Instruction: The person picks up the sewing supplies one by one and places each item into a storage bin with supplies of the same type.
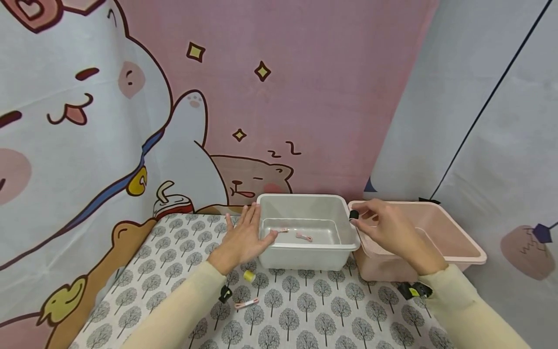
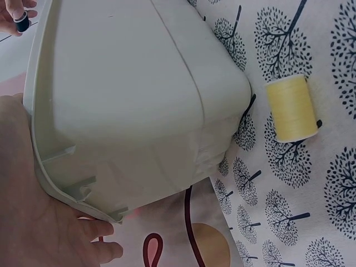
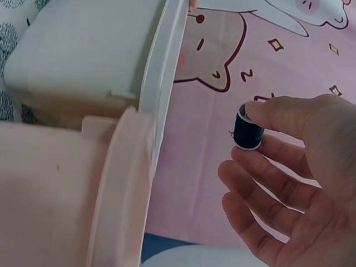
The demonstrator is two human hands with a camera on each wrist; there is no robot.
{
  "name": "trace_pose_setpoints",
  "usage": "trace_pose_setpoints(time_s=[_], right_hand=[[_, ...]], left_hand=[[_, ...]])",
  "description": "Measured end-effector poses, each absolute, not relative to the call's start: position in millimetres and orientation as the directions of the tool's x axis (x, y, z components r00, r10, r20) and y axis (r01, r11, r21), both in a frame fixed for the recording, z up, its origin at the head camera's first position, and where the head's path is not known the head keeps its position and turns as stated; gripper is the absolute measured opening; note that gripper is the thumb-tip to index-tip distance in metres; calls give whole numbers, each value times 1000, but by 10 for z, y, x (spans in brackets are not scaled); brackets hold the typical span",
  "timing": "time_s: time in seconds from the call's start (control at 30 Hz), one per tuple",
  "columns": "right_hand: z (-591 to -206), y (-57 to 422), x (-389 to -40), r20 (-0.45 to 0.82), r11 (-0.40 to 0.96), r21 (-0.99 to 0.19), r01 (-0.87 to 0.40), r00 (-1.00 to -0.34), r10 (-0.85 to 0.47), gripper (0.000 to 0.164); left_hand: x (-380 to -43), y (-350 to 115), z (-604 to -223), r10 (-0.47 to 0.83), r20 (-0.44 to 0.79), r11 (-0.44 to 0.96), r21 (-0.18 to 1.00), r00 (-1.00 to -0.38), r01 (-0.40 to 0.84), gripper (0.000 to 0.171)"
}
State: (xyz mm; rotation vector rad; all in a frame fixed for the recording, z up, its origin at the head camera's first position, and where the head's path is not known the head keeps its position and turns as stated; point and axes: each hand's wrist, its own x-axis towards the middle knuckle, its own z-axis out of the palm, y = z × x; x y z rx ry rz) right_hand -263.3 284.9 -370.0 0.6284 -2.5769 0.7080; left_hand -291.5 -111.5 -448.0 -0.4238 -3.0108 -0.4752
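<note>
My right hand (image 1: 385,228) pinches a spool of dark thread (image 3: 248,130) between thumb and fingers, above the place where the two basins' rims meet. In the right wrist view the spool's white end rims show. My left hand (image 1: 244,237) lies with spread fingers against the left rim of the white basin (image 1: 305,257); in the left wrist view its fingers reach over the rim's edge. Two small pink objects lie inside the white basin, one a pink strip (image 1: 304,237), their kind too small to tell. A pink basin (image 1: 457,237) stands close on the right.
A spool of yellow thread (image 2: 291,108) lies on the tree-print cloth (image 1: 283,320) in front of the white basin. Near it is a slim pink-and-white object (image 1: 246,303). Behind the basins hangs a pink cartoon-printed curtain (image 1: 327,97).
</note>
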Motion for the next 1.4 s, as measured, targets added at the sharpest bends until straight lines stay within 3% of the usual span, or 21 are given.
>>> trace_pose_setpoints(time_s=[0.23,0.5,1.4], right_hand=[[-3678,2998,-2700,426,802,-379,-462,-856,-292,31],[-3637,3109,-2795,463,812,-342,-474,-836,-294,26],[-3581,3432,-3155,391,861,-330,-387,-886,-248,31]], left_hand=[[-2915,-1110,-4474,257,108,914,295,-960,278,113],[-2913,-1110,-4476,258,106,915,291,-960,278,113],[-2915,-1134,-4483,271,107,913,285,-957,291,114]])
